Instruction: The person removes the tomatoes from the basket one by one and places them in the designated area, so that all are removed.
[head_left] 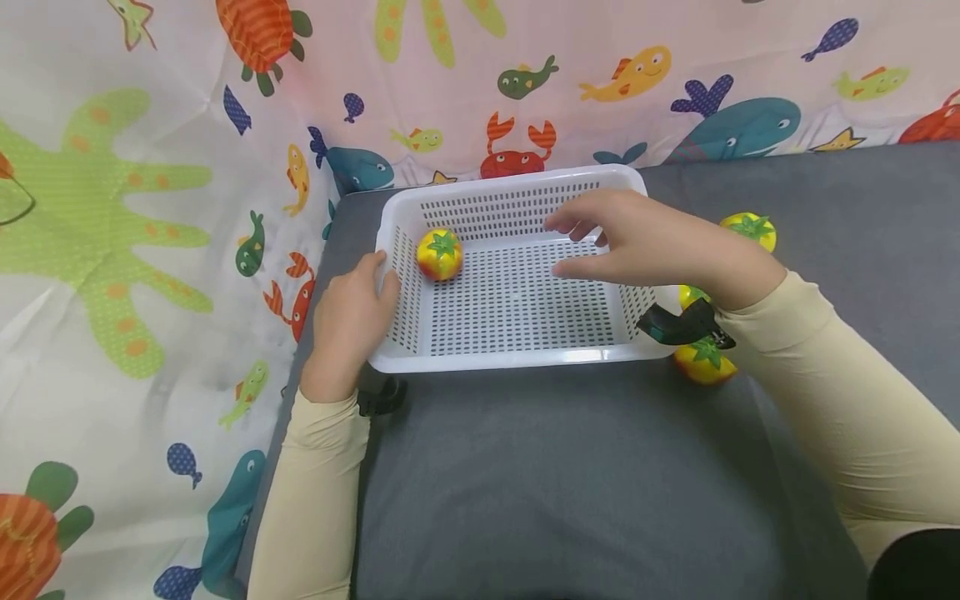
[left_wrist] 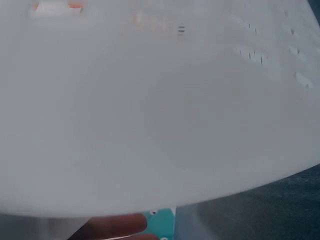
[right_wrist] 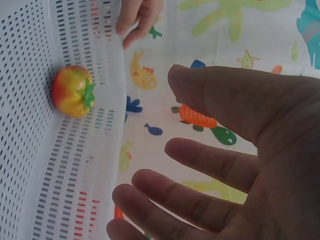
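Observation:
A white perforated plastic basket (head_left: pixel 517 360) stands on the grey cloth. Inside it, toward the left end, lies a yellow-red toy tomato (head_left: pixel 439 255) with a green leafy top, also visible in the right wrist view. My left hand (head_left: pixel 352 312) grips the basket's left rim. From the left wrist, the white basket wall (left_wrist: pixel 160 125) fills most of the view, with part of the fingers (left_wrist: pixel 115 226) below it. Over the basket's right part hovers my right hand (head_left: pixel 626 237), thumb and fingers spread apart. Nothing is between them in the right wrist view.
Right of the basket, several similar yellow fruits (head_left: pixel 750 225) lie on the grey cloth (head_left: pixel 570 483), partly hidden by my right wrist and its black strap (head_left: pixel 678 325). A curtain printed with sea animals (head_left: pixel 450 92) borders the back and left sides.

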